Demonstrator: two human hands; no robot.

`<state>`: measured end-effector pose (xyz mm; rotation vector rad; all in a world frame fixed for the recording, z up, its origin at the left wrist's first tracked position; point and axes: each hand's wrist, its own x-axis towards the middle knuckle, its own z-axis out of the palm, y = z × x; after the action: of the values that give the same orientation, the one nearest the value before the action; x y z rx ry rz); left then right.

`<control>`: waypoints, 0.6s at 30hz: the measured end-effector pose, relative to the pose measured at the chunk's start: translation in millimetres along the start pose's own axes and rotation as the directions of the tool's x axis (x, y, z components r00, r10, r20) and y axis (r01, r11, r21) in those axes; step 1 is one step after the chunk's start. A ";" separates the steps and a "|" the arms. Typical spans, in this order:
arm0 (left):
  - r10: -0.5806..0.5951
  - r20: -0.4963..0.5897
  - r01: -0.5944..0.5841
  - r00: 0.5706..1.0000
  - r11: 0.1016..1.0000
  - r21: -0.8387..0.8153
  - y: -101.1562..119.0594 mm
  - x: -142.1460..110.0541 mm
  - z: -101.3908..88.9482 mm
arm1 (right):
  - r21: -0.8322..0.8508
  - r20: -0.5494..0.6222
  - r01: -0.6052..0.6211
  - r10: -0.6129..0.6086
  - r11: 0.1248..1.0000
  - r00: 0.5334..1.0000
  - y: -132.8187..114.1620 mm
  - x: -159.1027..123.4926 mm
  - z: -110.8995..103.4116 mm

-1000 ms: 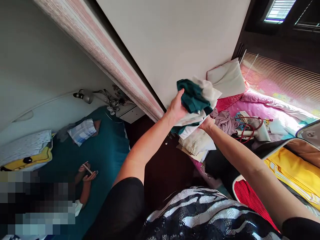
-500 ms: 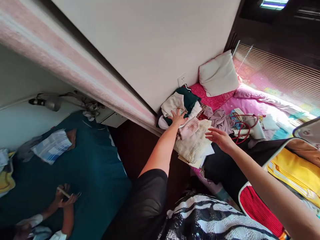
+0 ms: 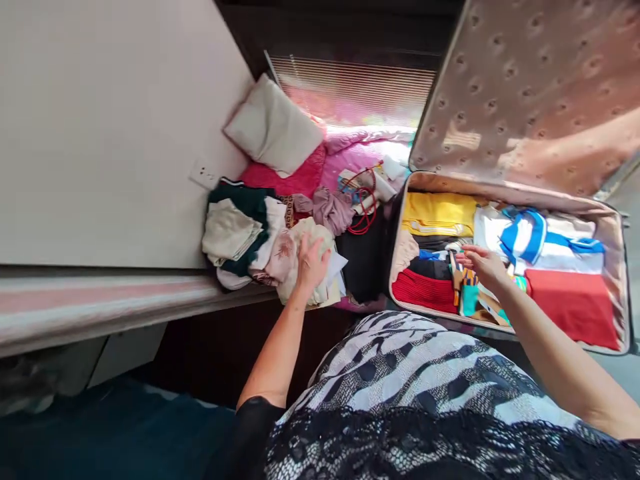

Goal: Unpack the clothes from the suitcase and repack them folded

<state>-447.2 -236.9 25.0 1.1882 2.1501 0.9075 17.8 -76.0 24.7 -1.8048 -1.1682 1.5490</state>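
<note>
Left hand [image 3: 313, 263] spread on crumpled cream cloth [image 3: 318, 228] | right hand [image 3: 483, 267] half-open, empty, over open soft-lined suitcase [image 3: 520, 189]

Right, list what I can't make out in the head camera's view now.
- Under the left hand: the patch of cream cloth that it covers.
- Right hand: seen from above, contact with the clothes below is unclear.
- Suitcase: the top layer of clothes hides whatever is deeper.
- Suitcase lid: cut off by the top and right edges.
- Teal sheet: cut off by the left and bottom edges.
</note>
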 end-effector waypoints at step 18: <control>-0.094 0.290 0.061 0.952 0.991 0.119 124.4 -28.1 263.9 | 0.076 -0.034 -0.098 0.101 0.992 0.994 93.6 -20.2 -135.3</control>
<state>-183.1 -132.2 -47.0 1.1982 2.0064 0.5444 174.5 -119.3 -7.6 -1.8603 -1.0041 1.5847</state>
